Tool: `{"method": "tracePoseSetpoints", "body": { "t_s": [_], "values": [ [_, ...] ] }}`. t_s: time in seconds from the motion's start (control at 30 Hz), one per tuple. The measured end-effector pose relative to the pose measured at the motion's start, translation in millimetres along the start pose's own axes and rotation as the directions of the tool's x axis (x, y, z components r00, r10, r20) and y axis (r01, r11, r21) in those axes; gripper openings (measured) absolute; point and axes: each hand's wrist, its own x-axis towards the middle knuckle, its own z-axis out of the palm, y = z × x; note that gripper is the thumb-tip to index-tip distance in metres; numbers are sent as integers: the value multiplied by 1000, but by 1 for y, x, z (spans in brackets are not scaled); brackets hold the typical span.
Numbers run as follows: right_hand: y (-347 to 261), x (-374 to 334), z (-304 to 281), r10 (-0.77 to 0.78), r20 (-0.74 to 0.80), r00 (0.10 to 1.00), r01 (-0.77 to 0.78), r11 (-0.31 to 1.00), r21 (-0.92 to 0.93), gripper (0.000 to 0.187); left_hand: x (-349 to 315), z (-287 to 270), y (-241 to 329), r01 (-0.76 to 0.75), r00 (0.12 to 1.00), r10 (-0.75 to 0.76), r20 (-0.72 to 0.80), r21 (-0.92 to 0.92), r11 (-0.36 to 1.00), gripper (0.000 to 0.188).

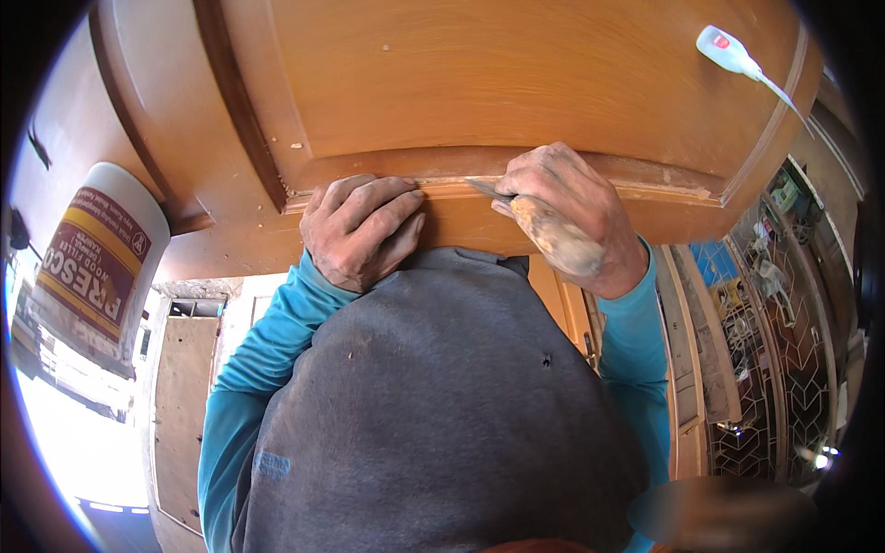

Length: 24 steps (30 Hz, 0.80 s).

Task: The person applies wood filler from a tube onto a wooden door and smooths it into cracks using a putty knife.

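Looks steeply down from head height, fisheye-wide
Hangs close over left hand (pixel 361 230) and right hand (pixel 576 198), facing the door (pixel 544 83).

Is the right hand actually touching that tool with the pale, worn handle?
Touching: the head view shows the right hand closed around the tool, the blade jutting out beyond its grip.

Tool: one flat-bladed hand tool (pixel 553 232) with a stubby, worn wooden handle, slanted across the near side of the wooden panel
Blade: grey metal (pixel 485 189), narrowing to a tip that points left, at the pale strip
Panel: orange-brown wood (pixel 535 83), broad and lying face up, with raised and recessed borders
Strip: pale, rough line (pixel 442 182) along the near border, crumbs (pixel 295 145) scattered near its left end
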Motion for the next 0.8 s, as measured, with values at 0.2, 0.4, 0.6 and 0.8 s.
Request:
{"method": "tracePoseSetpoints", "body": {
  "t_s": [0.2,0.4,0.6,0.8],
  "values": [
    [-4,11,-2,-45,60,997,50,995,-83,27,-2,3,-2,20,999,-21,-45,-13,1000,28],
    [-8,15,4,-19,123,992,23,999,-37,27,-6,5,-4,35,998,-36,-42,-29,999,27],
    [-6,16,3,16,149,989,-2,996,-92,30,-7,7,-5,45,998,-47,-44,-42,998,27],
    [-7,17,7,-14,139,990,23,998,-60,31,-6,6,-5,42,998,-44,-42,-38,998,26]
  ]
}}
